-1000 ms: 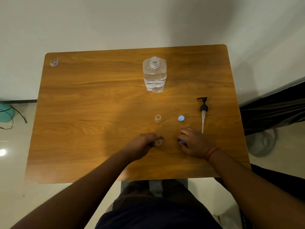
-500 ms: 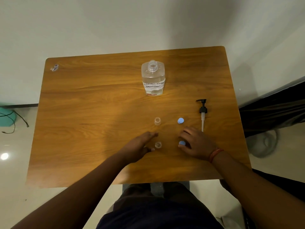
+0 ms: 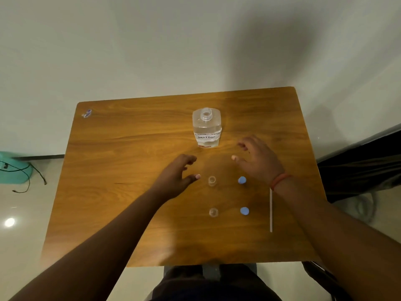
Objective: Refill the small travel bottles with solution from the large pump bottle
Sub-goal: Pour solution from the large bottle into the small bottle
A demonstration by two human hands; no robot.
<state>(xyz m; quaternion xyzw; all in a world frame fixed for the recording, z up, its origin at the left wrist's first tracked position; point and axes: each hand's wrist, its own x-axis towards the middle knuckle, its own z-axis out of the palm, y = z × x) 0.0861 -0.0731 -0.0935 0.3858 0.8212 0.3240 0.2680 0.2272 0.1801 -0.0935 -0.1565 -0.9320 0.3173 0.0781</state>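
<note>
Wooden table (image 3: 121,192): large clear bottle (image 3: 206,129), pump removed, labelled "SOLUTION", is stood at far centre. Two small open travel bottles (image 3: 212,180) (image 3: 213,212) are set nearer, each with a blue cap (image 3: 242,180) (image 3: 244,211) to its right. Pump tube (image 3: 270,210) is laid far right. Left hand (image 3: 176,177) and right hand (image 3: 259,160) are held near the large bottle, fingers apart, nothing gripped.

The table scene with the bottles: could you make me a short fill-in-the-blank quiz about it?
1. The large bottle stands with its neck open; the label's readable word is ____.
2. The two loose caps are coloured ____.
3. The number of small travel bottles standing open is ____.
4. The left hand and right hand hold ____.

Missing words: SOLUTION; blue; two; nothing
</note>
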